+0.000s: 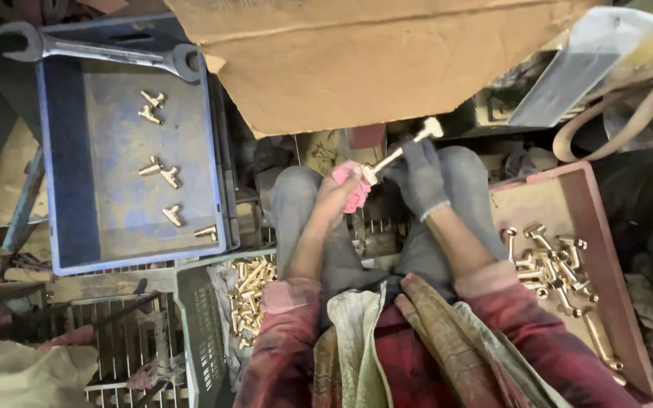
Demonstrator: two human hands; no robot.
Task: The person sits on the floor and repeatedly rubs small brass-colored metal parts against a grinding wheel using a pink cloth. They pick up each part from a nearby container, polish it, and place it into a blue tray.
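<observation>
Cluttered workshop floor, seen from above a seated lap. Left hand closed on a pink cloth pressed to the near end of a brass fitting. Right hand, grey-gloved, grip shut round the fitting's shaft, far end raised toward a cardboard sheet. Blue tray with few fittings at left, spanner across its rim; red tray with many at right.

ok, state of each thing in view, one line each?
Long brass fitting: held up over the lap, gripped by both hands.
Left hand: bare, closed on pink cloth at the fitting's end.
Right hand: grey-gloved, closed on the fitting.
Blue plastic tray: a few brass pieces inside.
Red tray: brass pieces piled.
Grey crate: holds small brass pieces.
</observation>
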